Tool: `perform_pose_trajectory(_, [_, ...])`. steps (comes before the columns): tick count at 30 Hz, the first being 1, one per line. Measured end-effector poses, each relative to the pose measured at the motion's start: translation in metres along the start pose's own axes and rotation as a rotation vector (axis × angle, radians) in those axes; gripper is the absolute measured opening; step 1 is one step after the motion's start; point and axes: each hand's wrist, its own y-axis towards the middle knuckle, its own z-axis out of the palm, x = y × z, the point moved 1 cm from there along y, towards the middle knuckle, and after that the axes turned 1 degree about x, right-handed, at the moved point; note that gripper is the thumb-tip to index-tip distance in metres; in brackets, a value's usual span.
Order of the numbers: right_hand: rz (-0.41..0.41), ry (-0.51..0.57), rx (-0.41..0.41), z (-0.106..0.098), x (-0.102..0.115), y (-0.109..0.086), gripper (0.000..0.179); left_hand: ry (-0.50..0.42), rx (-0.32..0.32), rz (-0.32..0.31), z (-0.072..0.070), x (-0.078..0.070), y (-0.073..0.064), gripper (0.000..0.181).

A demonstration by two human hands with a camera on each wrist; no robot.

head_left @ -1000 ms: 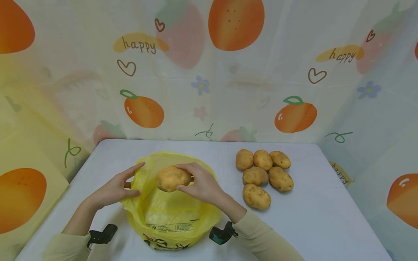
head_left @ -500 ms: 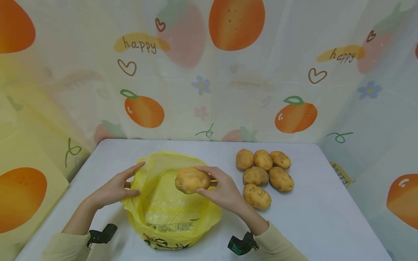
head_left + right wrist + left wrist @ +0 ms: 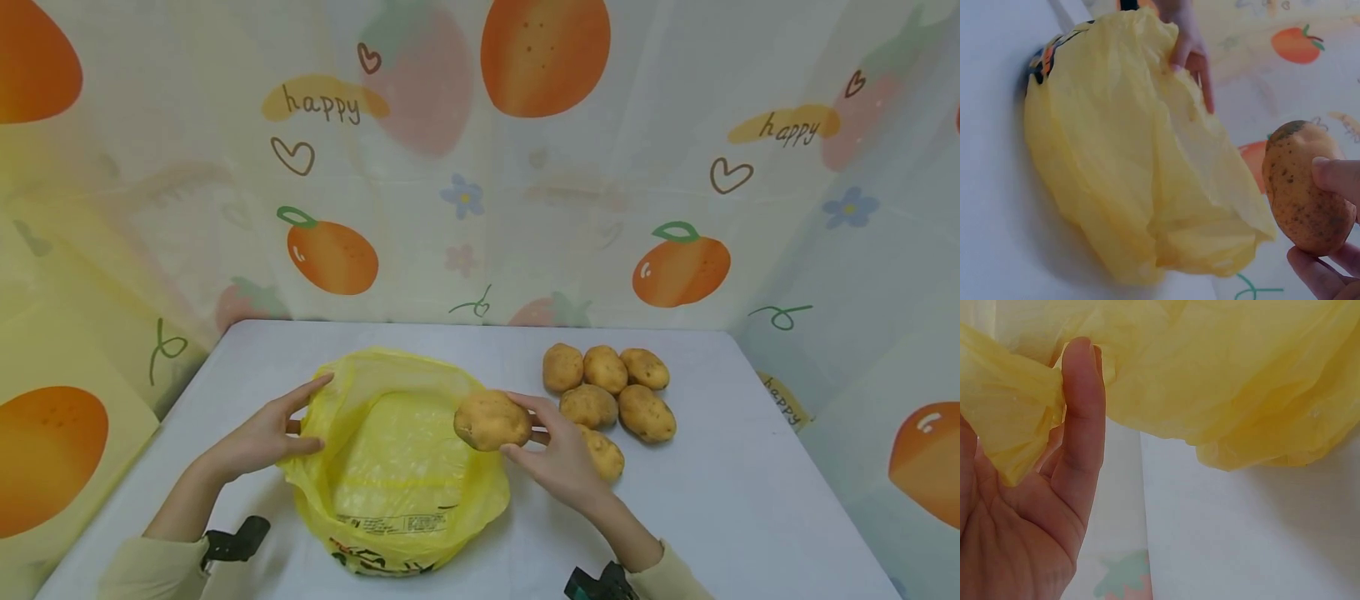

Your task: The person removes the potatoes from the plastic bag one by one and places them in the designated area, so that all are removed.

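A potato (image 3: 491, 421) is held between the thumb and fingers of my right hand (image 3: 558, 454), raised over the right rim of a yellow plastic bag (image 3: 397, 450). The bag stands on the table with its mouth wide, and printing shows on its front. My left hand (image 3: 258, 433) grips the bag's left rim; in the left wrist view a fold of plastic lies between the thumb side and a raised finger (image 3: 1082, 419). In the right wrist view the potato (image 3: 1304, 187) shows dark specks, apart from the bag. No potato can be seen inside the bag.
Several loose potatoes (image 3: 588, 406) lie grouped on the white table (image 3: 720, 500), right of the bag. The nearest one (image 3: 606, 457) is partly hidden behind my right hand. A fruit-patterned curtain (image 3: 480, 183) hangs behind the table and at both sides.
My right hand has moved right with the potato, from over the bag's middle to its right rim. The left hand and the bag stay nearly in place.
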Motion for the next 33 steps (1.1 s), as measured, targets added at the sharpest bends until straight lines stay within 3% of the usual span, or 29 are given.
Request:
perform_pose_trajectory(10, [-0.022, -0.041, -0.061, -0.024, -0.025, -0.012, 0.062, -0.019, 0.007, -0.001, -0.001, 0.001, 0.001, 0.085])
perform_pose_trajectory(33, [0.073, -0.189, -0.217, -0.092, -0.059, -0.045, 0.064, 0.034, -0.016, -0.002, 0.000, 0.001, 0.002, 0.084])
